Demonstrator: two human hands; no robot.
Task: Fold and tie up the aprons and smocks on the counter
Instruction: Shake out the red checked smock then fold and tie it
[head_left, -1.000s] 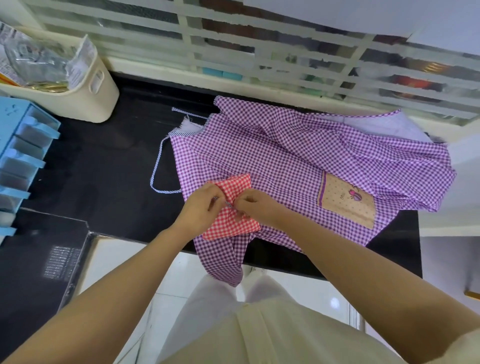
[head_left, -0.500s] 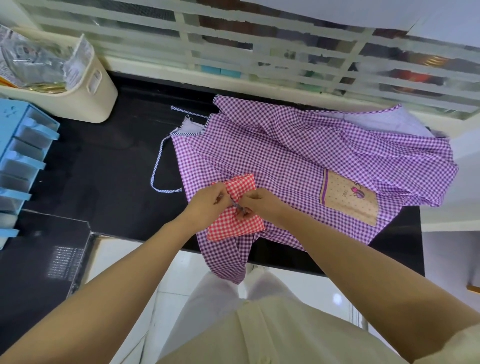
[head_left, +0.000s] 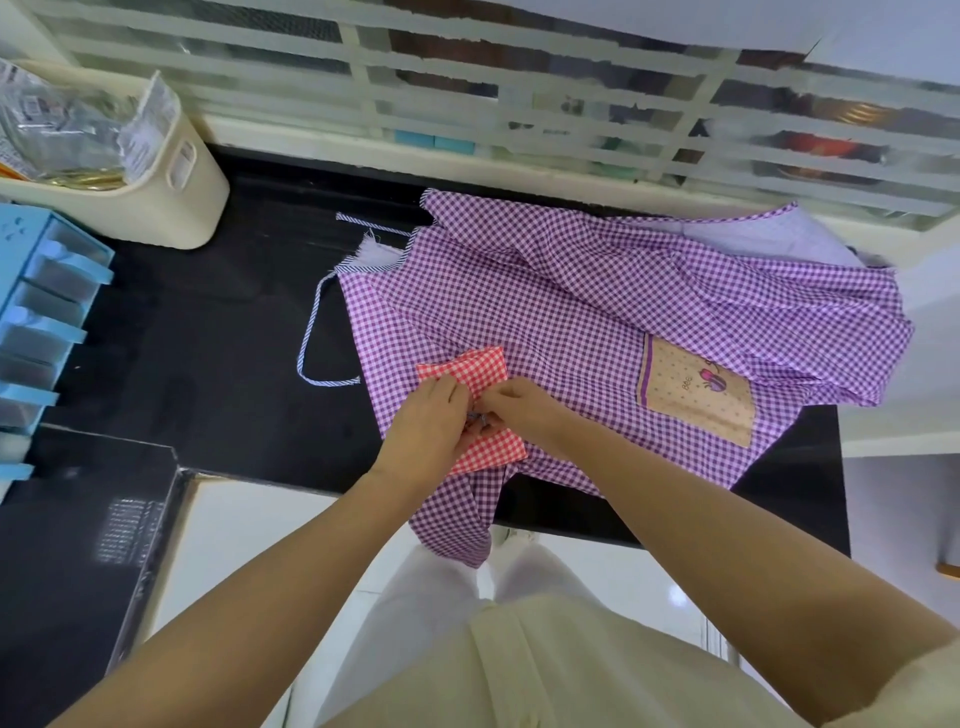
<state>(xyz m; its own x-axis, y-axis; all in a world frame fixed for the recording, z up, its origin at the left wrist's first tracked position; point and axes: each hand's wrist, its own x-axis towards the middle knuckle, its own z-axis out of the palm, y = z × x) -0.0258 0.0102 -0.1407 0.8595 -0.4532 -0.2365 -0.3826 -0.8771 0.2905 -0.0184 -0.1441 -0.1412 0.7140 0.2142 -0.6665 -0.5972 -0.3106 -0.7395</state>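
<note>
Left hand (head_left: 426, 426) and right hand (head_left: 524, 410) meet knuckle to knuckle over the red bundle (head_left: 470, 366). Fingers of both are curled in, pinching a thin tie (head_left: 480, 418) across the bundle's middle (mostly hidden under the fingertips, so I cannot tell whether a knot is made).

The bundle is a small folded gingham packet; it lies on top of the purple apron (head_left: 545, 312), near the front edge of the bench (head_left: 208, 338).

Handling, as judged:
- The cloth looks thin, light, soft and without stiffness, so the folds will likely spring open once pressure lifts; best to keep one hand's weight on the packet while cinching.
- The tie is narrow and likely slippery; pinch it close to the crossing, not out at the ends.

The purple apron is spread open and rumpled, pocket (head_left: 696, 395) to the right. One corner hangs over the bench front, and a striped strap (head_left: 311, 338) loops out onto bare bench to the left.

Judgement for this one:
- It is larger and limp, and on the glossy top the hanging corner may drag it off.
- Take it by two corners or along a hem to fold.
- The strap is the natural hold for tying.

Farther out, a cream bin (head_left: 171, 202) sits at back left and blue drawers (head_left: 47, 312) at the left edge; both are well apart from the work.
</note>
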